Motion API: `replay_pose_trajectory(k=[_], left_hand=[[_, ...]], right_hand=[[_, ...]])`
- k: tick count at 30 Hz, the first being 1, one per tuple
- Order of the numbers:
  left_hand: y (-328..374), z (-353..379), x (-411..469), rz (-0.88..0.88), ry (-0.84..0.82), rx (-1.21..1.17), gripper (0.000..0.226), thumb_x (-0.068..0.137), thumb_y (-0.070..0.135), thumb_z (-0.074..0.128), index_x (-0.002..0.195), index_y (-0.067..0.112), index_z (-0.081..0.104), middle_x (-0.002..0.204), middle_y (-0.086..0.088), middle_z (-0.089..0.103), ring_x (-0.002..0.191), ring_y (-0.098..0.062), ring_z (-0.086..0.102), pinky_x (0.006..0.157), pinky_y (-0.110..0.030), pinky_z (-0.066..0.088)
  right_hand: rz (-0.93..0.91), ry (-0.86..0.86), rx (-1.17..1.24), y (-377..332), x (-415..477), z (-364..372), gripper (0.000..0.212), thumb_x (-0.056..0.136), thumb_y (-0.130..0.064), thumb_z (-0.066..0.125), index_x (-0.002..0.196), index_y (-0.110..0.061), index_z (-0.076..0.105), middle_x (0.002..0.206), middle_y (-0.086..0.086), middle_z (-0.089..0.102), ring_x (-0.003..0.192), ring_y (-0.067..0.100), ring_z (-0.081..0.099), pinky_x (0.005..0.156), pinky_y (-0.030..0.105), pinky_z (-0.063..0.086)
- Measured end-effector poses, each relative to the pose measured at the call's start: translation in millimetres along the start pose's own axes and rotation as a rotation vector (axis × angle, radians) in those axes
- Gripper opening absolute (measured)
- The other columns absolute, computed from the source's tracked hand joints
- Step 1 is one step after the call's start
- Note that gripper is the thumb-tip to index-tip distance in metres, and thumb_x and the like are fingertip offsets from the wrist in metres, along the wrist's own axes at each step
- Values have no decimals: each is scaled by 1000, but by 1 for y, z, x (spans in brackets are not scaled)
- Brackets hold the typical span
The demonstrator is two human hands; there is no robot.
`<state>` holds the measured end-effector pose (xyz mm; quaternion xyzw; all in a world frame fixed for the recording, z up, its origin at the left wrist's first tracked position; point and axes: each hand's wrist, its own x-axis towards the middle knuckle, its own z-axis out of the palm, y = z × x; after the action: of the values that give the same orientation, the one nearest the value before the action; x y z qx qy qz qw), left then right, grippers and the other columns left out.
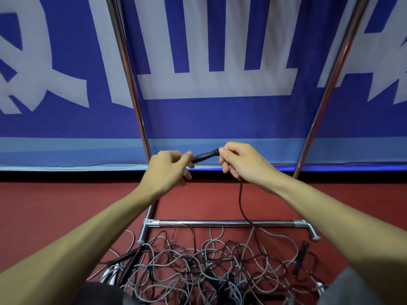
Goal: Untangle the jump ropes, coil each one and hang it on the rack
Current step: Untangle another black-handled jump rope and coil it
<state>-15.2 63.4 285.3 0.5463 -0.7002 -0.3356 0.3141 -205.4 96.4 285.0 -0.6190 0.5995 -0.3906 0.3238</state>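
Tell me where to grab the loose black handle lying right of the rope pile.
Probably mid-shaft, from straight above, pinching across its width: the black handle lies flat on the red floor, long and slim, with tangled ropes close on its left.

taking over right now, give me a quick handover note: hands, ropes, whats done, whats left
Left hand: pinches one end of the black handle.
Right hand: grips the handle's other end, where the dark cord comes out.
Ropes: the cord drops past the rack's base bar into the tangled pile on the red floor. A second black handle lies at the pile's right edge.
Done: one handle is lifted out; nothing is coiled.
Left: pull this rope free, coil it, hang it, then the others. The rack's top is out of view, so I cannot tell what hangs there.
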Motion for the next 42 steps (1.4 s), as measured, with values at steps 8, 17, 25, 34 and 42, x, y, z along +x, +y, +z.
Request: replay_pose_trajectory(k=[8,17,25,34,42], left_hand=[[2,5,-8,282,-207,250,24,100,32,51,104,11,64,93,1,68,88,-15,66,82,-31,49],[22,-5,-17,192,-63,-285,15,101,12,49,92,14,61,74,-4,63,63,-16,66,72,-38,56],[23,-34,-14,151,148,-693,19,105,17,41,92,13,55,74,-5,59,64,-18,66,70,-32,59],[1,-12,-18,20,-4,-563,13,104,19,44,91,16,48,83,-6,69,70,-16,70,59,-24,53],[8,22,-24,35,-344,-247,5,101,14,49,101,9,49,102,-15,72,91,-25,72,79,-40,55]], right_hand=[[-103,-59,-3,-7,0,2,32,102,-25,45,74,-15,57,63,1,61,54,14,50,54,24,43],[-56,-265,-183,22,-3,-6,22,76,-20,82,90,-22,64,92,0,70,86,14,65,87,30,50],[11,-410,-514,32,-9,8,8,93,-16,60,88,-19,66,91,-7,66,82,9,59,79,21,45],[81,111,64,-2,-5,-6,11,89,-8,68,79,-10,62,71,13,68,59,24,68,52,33,60],[34,352,503,-28,-9,-30,12,98,-7,54,86,-4,55,75,12,65,54,20,68,49,26,56]])
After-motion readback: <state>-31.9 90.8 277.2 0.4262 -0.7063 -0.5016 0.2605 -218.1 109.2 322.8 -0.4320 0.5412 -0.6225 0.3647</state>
